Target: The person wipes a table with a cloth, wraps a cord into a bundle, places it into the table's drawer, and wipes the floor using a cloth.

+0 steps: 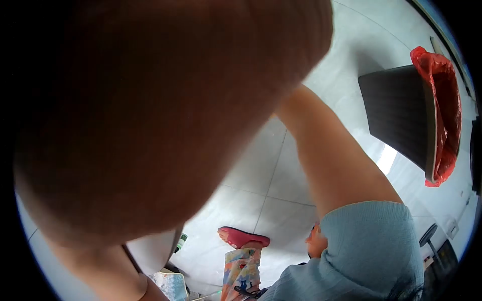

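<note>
A large, dark, blurred stretch of bare skin, seemingly my left arm or hand (175,110), fills the upper left and middle, very close to the camera. Its fingers cannot be made out, nor anything they may hold. From a light blue sleeve (371,241) at the lower right, my right forearm (336,150) reaches up and to the left. Its far end passes behind the dark shape, so my right hand and whatever it touches are hidden. A small orange-yellow patch shows at that edge, too little to name.
A dark grey bin (396,105) with a red bag liner (442,125) stands at the right, sideways in the view. Pale tiles (251,200) cover the floor. A foot in a red slipper (243,238) and patterned trousers (241,271) show below. A dark-based stand (429,234) is lower right.
</note>
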`<state>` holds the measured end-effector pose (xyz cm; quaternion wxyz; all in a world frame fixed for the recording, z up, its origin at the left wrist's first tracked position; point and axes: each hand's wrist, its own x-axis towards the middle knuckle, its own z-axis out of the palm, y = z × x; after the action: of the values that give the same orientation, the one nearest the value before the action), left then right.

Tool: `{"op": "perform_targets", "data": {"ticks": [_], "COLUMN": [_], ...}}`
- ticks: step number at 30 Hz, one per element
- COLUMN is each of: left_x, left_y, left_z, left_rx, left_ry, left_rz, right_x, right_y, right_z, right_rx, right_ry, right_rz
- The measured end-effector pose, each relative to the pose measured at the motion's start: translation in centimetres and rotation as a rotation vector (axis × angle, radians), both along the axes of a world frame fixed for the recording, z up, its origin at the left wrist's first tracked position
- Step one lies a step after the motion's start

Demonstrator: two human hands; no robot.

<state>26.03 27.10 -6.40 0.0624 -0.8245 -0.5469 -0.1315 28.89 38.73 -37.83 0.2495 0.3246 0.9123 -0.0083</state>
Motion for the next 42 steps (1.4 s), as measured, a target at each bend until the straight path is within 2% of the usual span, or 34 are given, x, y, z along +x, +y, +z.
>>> {"op": "perform_targets", "data": {"ticks": [7, 11, 19, 24, 28, 31, 32, 33, 40, 42], "left_x": [-0.1, 0.1, -0.2, -0.4, -0.5, -0.6, -0.6, -0.6, -0.7, -0.6], "left_y": [-0.1, 0.5, 1.7, 1.9, 2.1, 2.1, 2.1, 2.0, 2.3, 2.6], "left_z": [0.3, 0.1, 0.7, 0.6, 0.7, 0.8, 0.8, 0.7, 0.7, 0.7], "left_rx": [-0.006, -0.012, -0.022, -0.041, -0.043, -0.04, -0.043, -0.044, -0.044, -0.041], "left_ry": [0.0, 0.002, -0.023, -0.014, -0.023, -0.024, -0.025, -0.019, -0.025, -0.032], "left_rz": [0.003, -0.006, -0.007, -0.015, -0.009, -0.013, -0.01, -0.012, -0.014, -0.021], "right_x": [1.6, -1.2, 1.5, -2.4, -2.2, -1.2, -1.0, -1.5, -0.8, 1.2], "right_y": [-0.5, 0.3, -3.4, -0.1, -0.9, -1.0, -1.6, 0.2, -0.8, -3.3], "right_z": [-3.6, -4.6, -3.8, -4.9, -5.7, -6.6, -5.1, -3.4, -3.8, -6.0], "right_rx": [0.072, 0.134, 0.083, 0.135, 0.126, 0.307, 0.44, 0.272, 0.292, 0.104], "right_ry": [0.317, 0.366, 0.395, 0.439, 0.541, 0.64, 0.696, 0.273, 0.304, 0.595], "right_rz": [0.035, -0.103, -0.071, -0.222, -0.319, -0.23, -0.139, 0.104, 0.021, -0.141]}}
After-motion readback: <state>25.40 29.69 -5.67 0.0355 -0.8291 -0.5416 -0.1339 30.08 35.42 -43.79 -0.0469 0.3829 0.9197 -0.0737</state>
